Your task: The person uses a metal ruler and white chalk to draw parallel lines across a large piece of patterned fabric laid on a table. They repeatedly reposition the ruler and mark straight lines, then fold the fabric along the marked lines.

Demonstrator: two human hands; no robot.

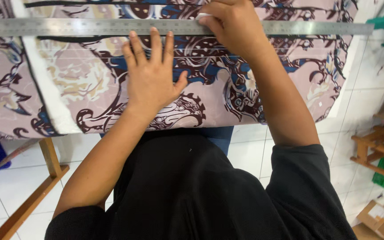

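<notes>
While left hand [150, 78] is pressing flat, fingers spread, on patterned fabric [90, 84] below steel ruler [174, 27], right hand [234, 29] is pinching white chalk [202, 17] at ruler edge. Keeping ruler pinned, stroke light, is advisable.

The left hand [151, 73] is lying flat in the centre of the frame, palm down, fingers pointing up and close together, thumb spreading out to the right. Its bare forearm is running down to the lower left. The right hand [230, 24] is curling at the top centre, fingers bent downward, its forearm slanting toward the lower right into a black sleeve.
</notes>
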